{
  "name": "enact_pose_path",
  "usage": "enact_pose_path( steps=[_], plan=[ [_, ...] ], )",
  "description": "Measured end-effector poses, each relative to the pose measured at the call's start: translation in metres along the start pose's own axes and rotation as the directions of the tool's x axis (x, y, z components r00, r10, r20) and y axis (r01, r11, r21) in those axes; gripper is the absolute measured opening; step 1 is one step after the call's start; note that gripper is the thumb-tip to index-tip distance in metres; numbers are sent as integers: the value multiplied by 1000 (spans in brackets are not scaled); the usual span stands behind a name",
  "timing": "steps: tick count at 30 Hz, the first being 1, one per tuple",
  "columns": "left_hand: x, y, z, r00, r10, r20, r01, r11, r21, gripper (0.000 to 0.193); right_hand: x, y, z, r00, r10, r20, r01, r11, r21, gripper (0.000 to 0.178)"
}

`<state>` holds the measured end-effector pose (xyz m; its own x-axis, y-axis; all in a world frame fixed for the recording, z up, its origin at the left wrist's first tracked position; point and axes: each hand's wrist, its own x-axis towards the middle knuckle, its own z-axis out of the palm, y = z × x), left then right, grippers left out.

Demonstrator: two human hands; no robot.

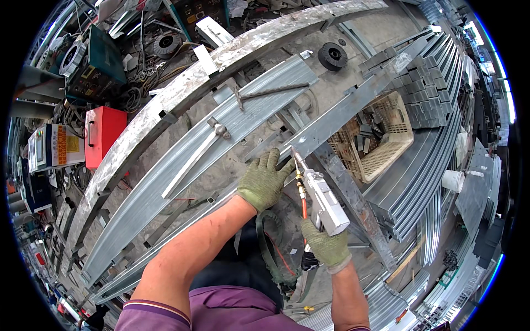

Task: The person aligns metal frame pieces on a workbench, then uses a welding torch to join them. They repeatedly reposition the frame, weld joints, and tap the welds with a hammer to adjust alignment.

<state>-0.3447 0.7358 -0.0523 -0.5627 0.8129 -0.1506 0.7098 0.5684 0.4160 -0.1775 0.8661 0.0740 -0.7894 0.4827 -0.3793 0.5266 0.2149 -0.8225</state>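
My left hand [265, 181], in a green knit glove, presses flat on a long galvanised steel channel [331, 124] that runs diagonally from lower left to upper right. My right hand [327, 244], also gloved, grips a silver welding gun [326, 201]. The gun's thin nozzle [295, 156] points up at the channel just right of my left fingers. A red cable [303, 208] runs alongside the gun. A second wide steel channel [182, 165] lies parallel to the left, with a hammer [193, 157] and a steel rod [273, 90] resting on it.
A curved steel beam [165, 105] arcs across the upper left. A beige plastic crate [381, 138] of small metal pieces sits right of the channel, beside stacked steel sections [436, 83]. A red box [102, 135], welding machines [94, 63] and a wire spool [333, 56] stand around.
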Motion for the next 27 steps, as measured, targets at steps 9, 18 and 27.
enact_pose_path(
  steps=[9,18,27],
  plan=[
    [0,0,-1,1000,-4,4,4,1000,-16,79,2,-3,1,997,-66,-29,65,998,-22,25],
    [0,0,-2,1000,-4,1,4,1000,-9,72,3,-7,4,1000,24,-3,-24,998,-57,18],
    [0,0,-3,1000,6,-9,-6,1000,11,70,3,-5,8,999,10,-31,-12,998,-62,16]
  ],
)
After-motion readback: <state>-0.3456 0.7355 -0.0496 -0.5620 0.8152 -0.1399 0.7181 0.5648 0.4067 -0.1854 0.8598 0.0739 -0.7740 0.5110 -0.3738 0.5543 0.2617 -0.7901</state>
